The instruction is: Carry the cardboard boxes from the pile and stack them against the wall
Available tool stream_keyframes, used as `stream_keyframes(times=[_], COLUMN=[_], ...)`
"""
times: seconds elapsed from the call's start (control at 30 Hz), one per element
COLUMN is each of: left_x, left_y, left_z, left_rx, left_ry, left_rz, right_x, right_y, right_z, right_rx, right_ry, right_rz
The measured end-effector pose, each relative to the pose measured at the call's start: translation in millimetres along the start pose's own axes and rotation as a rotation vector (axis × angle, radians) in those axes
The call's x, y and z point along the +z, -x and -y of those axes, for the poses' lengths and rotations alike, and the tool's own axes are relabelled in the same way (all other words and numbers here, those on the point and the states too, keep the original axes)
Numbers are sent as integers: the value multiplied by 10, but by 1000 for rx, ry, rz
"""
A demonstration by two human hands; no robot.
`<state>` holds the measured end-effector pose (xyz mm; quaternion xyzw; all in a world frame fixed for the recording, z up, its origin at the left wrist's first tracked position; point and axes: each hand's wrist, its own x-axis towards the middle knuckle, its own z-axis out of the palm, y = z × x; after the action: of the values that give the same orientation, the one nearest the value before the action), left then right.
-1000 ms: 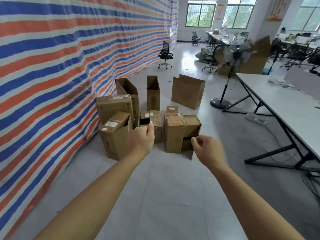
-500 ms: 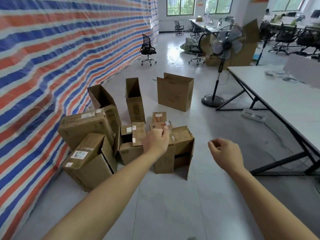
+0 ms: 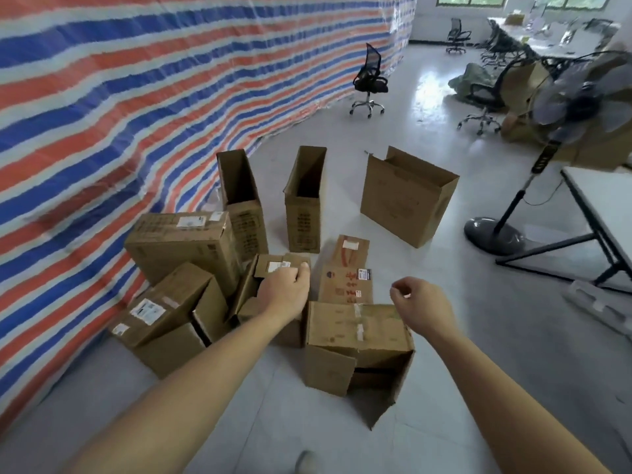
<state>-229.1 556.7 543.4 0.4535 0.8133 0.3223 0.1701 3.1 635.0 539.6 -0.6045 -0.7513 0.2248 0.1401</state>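
A pile of brown cardboard boxes sits on the floor by the striped tarpaulin wall [image 3: 102,107]. My left hand [image 3: 284,290] reaches over a small labelled box [image 3: 273,266], with curled fingers at the edge of its top flap. The back of the hand hides whether they grip it. My right hand [image 3: 422,307] hovers loosely curled over the far right corner of a taped box [image 3: 352,331] lying on its side with an open flap; it holds nothing. A flat printed box [image 3: 345,271] lies between my hands.
Two closed boxes [image 3: 178,241] [image 3: 164,313] lean near the wall. Two tall open boxes [image 3: 242,200] [image 3: 304,200] and a wide open box [image 3: 407,200] stand behind the pile. A standing fan [image 3: 492,230] and a white table [image 3: 605,200] are on the right, with office chairs [image 3: 369,80] beyond.
I have stepped closer to the pile and now look down on it. My left hand moved from the taped box to the small labelled box. My right hand came forward over the taped box.
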Motion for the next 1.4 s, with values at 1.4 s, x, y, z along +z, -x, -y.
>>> stream_keyframes(times=[1.4], left_x=[4987], left_y=[169], left_z=[2072], left_rx=[-1324], left_ry=[-64], left_rz=[341], right_x=[3344], right_y=[-2487], right_z=[-3390], right_rx=[-389], right_ry=[940], right_rz=[1320])
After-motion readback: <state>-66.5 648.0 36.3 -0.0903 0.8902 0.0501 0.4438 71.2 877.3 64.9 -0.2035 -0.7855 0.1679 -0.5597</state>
